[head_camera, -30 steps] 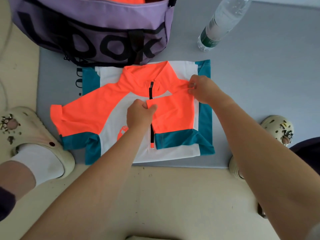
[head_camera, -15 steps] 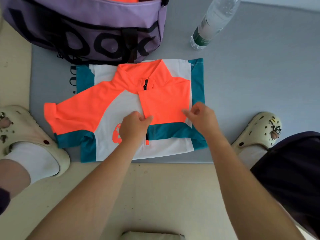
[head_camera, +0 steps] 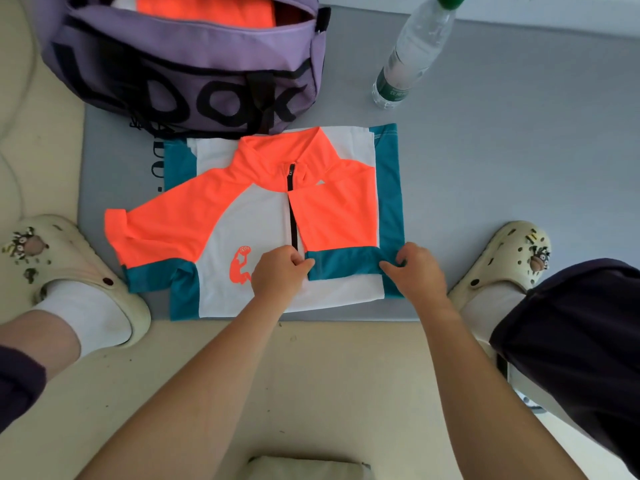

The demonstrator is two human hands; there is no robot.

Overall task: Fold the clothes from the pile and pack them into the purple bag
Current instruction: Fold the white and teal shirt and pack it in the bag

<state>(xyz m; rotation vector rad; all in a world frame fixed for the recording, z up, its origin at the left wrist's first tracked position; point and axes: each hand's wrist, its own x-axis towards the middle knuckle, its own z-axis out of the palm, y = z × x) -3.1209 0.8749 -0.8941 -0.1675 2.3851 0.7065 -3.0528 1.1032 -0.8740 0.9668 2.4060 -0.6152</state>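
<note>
On the grey mat (head_camera: pixel 485 188) before the purple bag (head_camera: pixel 187 64), the shirt (head_camera: pixel 263 216) lies flat. Both hands, left hand (head_camera: pixel 280 271) and right hand (head_camera: pixel 415 268), pinch the folded-in sleeve's teal cuff (head_camera: pixel 346 265), apparently squaring it. One garment is already bagged.

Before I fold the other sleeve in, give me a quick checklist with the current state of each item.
1. Right sleeve folded over the shirt front: ok.
2. Its teal cuff held at both ends by left hand and right hand: ok.
3. Left sleeve folded in: not ok, it lies spread out to the side.
4. Shirt flat on the grey mat: ok.
5. Purple bag open: ok, an orange garment shows inside.
6. Room left in the bag: cannot tell.
</note>
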